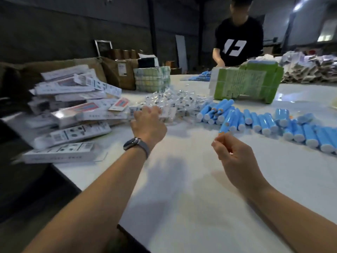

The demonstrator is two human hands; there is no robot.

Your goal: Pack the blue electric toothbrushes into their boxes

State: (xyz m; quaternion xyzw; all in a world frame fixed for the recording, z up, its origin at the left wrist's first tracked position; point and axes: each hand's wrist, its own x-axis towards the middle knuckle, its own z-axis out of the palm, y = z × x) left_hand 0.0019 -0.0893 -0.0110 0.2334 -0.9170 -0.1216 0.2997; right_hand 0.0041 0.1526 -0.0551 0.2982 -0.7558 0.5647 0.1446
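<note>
Toothbrushes (262,123) lie pointing away.

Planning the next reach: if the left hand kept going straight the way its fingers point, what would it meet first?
Most likely the white boxes right at the left hand's fingertips, with the pile of clear-wrapped small parts just beyond. Depth is unclear; it may already be touching.

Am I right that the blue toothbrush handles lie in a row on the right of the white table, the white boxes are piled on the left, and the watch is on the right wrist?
Not quite: the head view shows the watch on the left wrist. The blue toothbrush handles do lie on the right of the white table, with the white boxes piled on the left.
</note>
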